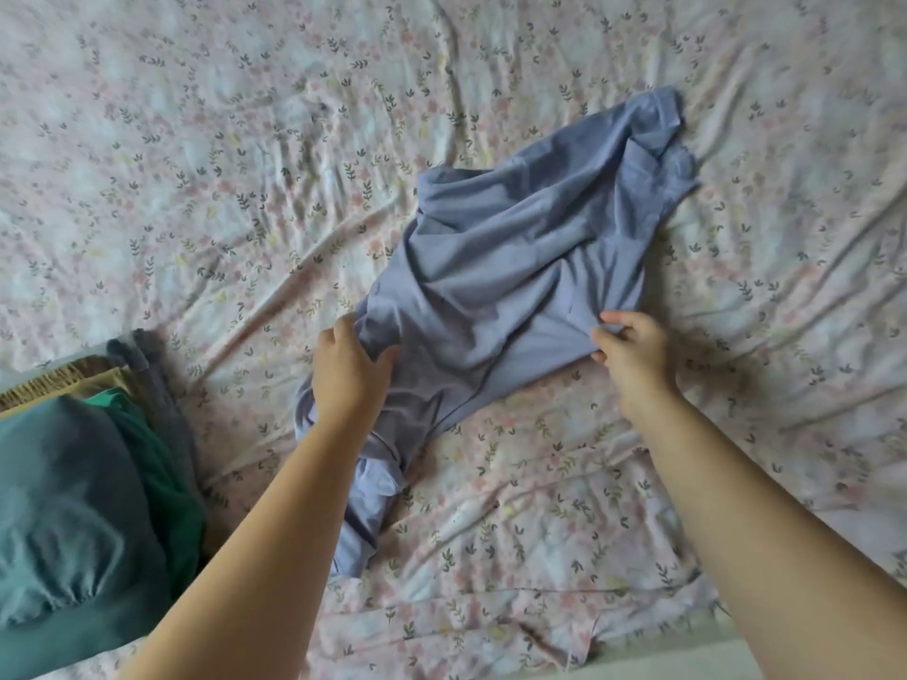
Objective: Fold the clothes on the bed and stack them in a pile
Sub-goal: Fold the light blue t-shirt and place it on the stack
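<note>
Both hands, the left hand (351,365) and right hand (630,348), each with a closed grip on the crumpled blue shirt (515,267) on the floral bed (196,164), are spreading it, which likely needs flattening next beside the basket (59,380).

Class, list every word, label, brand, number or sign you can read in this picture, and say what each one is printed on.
None can be read.
Blue garment: no legible print; a small pale mark near its left edge is too blurred to read.
Floral bedsheet: only a leaf and flower pattern, no words.
Stack of clothes on the left: no labels or text visible.
</note>
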`<state>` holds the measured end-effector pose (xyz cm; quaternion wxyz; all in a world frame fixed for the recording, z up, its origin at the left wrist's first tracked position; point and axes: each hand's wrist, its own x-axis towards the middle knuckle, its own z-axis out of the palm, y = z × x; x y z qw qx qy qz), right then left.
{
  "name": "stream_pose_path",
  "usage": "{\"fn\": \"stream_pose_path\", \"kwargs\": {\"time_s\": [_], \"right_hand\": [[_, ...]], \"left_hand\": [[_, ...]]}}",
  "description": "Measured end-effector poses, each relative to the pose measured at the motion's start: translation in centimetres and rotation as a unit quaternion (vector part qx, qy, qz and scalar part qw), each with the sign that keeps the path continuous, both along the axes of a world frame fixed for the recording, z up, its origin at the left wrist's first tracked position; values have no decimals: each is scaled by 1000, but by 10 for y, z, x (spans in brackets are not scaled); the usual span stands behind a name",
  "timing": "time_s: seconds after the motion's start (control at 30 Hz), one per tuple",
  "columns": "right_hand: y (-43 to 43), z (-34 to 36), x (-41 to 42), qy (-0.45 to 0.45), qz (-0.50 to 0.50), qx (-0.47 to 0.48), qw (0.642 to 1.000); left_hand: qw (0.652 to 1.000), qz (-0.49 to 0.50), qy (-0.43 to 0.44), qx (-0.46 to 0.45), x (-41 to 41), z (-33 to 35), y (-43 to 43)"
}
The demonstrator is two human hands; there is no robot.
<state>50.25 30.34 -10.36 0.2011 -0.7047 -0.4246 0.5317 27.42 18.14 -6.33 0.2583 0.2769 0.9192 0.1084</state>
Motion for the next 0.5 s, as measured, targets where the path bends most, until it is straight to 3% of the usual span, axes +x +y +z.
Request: {"fn": "stream_pose_path", "kwargs": {"time_s": [0.1,0.3,0.4,0.5], "right_hand": [[-31,5,43,-28,-14,-33,999],[-90,5,87,-138,22,-112,984],[-92,19,69,-256,120,10,959],[-72,39,28,-199,208,165,943]], "left_hand": [[999,32,-17,12,6,-2,0],[978,100,-119,138,28,40,-21],[972,100,-152,151,33,56,-41],[961,100,-176,187,36,64,-55]]}}
